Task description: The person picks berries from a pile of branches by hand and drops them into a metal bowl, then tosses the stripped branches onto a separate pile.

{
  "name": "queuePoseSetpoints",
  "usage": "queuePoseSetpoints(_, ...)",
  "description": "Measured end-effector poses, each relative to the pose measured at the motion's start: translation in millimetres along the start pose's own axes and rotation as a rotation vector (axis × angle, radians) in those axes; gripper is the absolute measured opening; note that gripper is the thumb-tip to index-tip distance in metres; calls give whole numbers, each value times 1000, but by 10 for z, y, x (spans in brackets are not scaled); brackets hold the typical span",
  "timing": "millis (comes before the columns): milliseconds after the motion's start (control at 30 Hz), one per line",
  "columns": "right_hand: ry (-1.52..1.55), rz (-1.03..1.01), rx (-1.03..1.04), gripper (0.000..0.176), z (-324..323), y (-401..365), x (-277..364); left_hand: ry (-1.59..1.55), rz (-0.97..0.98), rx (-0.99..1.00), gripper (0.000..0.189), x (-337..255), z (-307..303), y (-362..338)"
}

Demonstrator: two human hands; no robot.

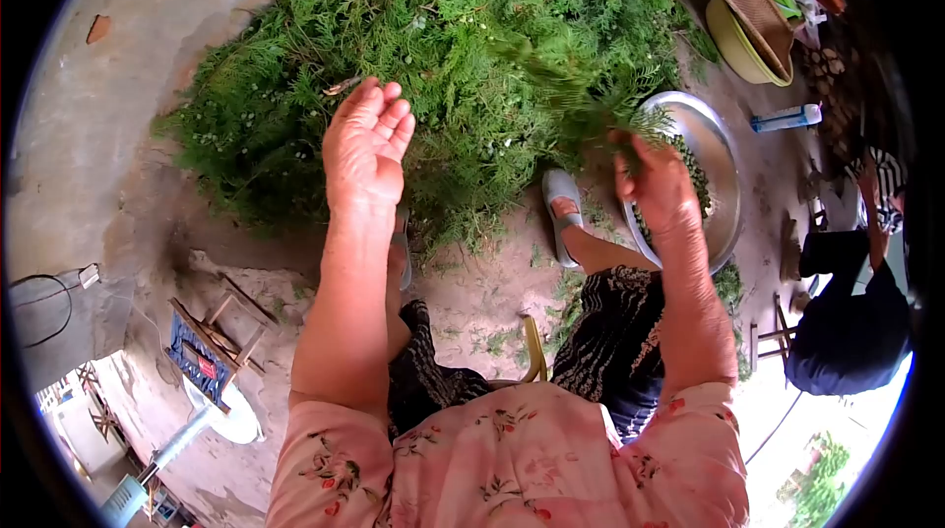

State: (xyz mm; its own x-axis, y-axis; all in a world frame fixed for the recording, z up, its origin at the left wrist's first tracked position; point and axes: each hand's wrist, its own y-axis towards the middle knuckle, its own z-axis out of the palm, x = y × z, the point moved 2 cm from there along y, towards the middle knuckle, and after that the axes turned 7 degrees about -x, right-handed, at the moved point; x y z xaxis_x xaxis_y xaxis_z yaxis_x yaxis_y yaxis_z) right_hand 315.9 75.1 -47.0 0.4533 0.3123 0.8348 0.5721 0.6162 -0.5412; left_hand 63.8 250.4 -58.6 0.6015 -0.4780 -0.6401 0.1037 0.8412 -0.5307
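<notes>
My left hand [369, 149] is raised in front of the leaf pile, palm up, fingers loosely bent, with nothing in it. A green conifer sprig [561, 80], smeared by motion, reaches up and left from my right hand [658, 184], whose fingers are closed on its stem. Below that hand stands a wide metal basin [726, 149] holding many small round green cones [697, 177]; the hand and forearm hide part of it. In front of my feet lies a large heap of conifer branches [443, 56], with pale cones scattered among the foliage.
A yellow basin with a wicker basket [756, 31] stands at upper right, near a blue-and-white tube [787, 119]. A person in dark trousers [849, 341] is at the right edge. At lower left are a small wooden stool [202, 351] and a standing fan [231, 415].
</notes>
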Motion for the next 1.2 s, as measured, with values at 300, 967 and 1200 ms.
queuePoseSetpoints(300, -801, -178, -747, 27, -2734, -752, -533, -42, -6, -15, 13, -155, -93, 65)
queuePoseSetpoints(967, -835, -88, -207, 27, -956, 649, -424, -31, -73, -13, 9, -122, -130, 51)
queuePoseSetpoints(1200, -379, 187, -46, 22, 201, 1265, -2035, 9, -75, 11, 13, -155, -130, 55)
